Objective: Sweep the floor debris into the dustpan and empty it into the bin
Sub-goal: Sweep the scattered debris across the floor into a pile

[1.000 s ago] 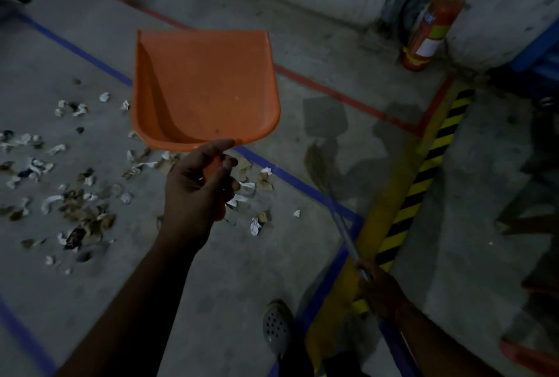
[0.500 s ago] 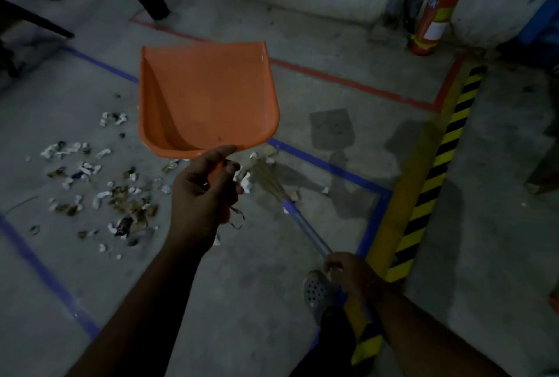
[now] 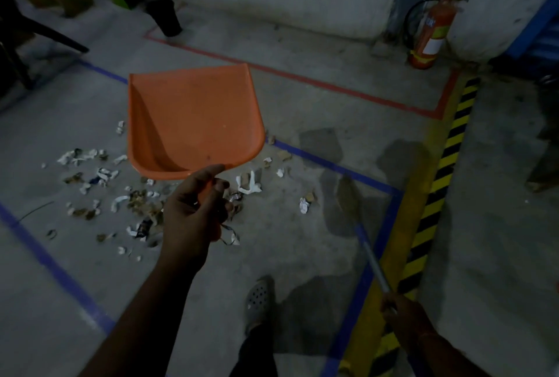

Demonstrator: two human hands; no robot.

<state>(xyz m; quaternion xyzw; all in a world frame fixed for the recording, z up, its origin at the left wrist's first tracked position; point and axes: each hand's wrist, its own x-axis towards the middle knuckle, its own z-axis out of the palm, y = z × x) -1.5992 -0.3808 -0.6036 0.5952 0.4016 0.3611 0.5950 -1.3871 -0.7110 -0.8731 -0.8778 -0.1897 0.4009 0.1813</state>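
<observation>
Your left hand (image 3: 193,210) has its fingers curled round the short handle of the orange dustpan (image 3: 193,122), which you hold up in the air with its tray facing you, and the tray shows nothing in it. Your right hand (image 3: 402,314) is wrapped round the thin handle of the broom (image 3: 361,234), whose bristle head rests on the floor to the right of the dustpan, just inside the blue tape line (image 3: 332,165). The debris (image 3: 133,195), torn paper and brownish scraps, lies scattered on the floor (image 3: 90,271) below and to the left of the dustpan, with a few pieces trailing right toward the broom head. Judged from that, you are near the start: the scraps are not gathered into one heap, none are in the pan, and the emptying is all still ahead. A dark, bucket-shaped container (image 3: 165,17) stands well beyond the dustpan near the wall; it may be the bin, though you cannot be sure.
</observation>
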